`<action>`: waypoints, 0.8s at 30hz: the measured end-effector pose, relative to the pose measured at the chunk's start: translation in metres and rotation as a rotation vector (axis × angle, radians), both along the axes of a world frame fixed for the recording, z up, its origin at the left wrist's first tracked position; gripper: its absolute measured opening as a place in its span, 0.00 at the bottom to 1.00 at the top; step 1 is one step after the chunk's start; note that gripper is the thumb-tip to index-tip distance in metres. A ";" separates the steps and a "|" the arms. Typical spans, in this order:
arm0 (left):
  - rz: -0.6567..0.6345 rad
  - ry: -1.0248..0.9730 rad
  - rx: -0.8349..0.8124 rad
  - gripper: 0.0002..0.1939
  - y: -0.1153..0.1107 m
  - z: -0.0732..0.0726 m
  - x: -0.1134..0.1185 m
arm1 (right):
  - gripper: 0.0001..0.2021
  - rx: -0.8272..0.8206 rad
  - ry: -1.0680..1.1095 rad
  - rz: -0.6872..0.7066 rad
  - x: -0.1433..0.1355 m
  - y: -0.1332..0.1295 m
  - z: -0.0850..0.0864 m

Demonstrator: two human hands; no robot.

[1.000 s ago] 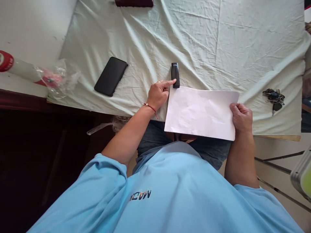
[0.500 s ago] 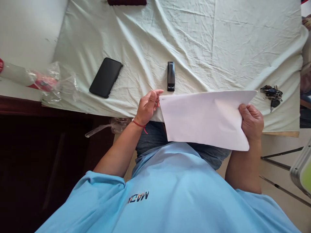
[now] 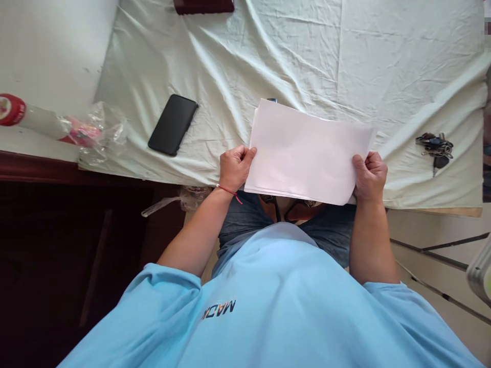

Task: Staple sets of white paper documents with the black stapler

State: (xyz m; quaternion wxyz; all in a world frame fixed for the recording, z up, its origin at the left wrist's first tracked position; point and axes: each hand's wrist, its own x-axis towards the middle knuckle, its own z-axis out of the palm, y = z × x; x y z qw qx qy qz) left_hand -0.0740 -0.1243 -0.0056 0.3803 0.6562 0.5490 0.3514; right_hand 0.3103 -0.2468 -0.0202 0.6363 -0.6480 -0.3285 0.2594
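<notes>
White paper sheets [image 3: 307,153], more than one by their offset edges, are held up over the table's near edge. My left hand [image 3: 237,166] pinches their left side between thumb and curled fingers; a red string is round its wrist. At the right side my right hand [image 3: 370,174] grips them, thumb on top. Behind the paper's top left corner peeks the end of a black stapler [image 3: 272,99]; the rest of it is hidden.
A pale cloth covers the table [image 3: 299,56]. On it lie a black phone [image 3: 173,124] at the left, keys [image 3: 436,146] at the right and a dark red object [image 3: 204,5] at the far edge. A bottle [image 3: 38,117] and clear plastic [image 3: 111,128] are at the far left.
My left hand has closed on the paper's left side. My right hand has moved left, and the paper has risen over the stapler and lies flatter.
</notes>
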 end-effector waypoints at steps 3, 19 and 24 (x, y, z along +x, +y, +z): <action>-0.016 -0.056 -0.002 0.35 -0.001 0.001 0.000 | 0.34 0.013 -0.015 -0.010 0.003 -0.001 -0.005; -0.229 -0.190 -0.119 0.35 -0.009 0.008 -0.008 | 0.28 0.083 -0.048 -0.116 0.003 0.005 -0.009; -0.214 -0.136 -0.103 0.35 -0.013 0.008 -0.010 | 0.29 0.108 -0.063 -0.118 0.006 0.004 -0.011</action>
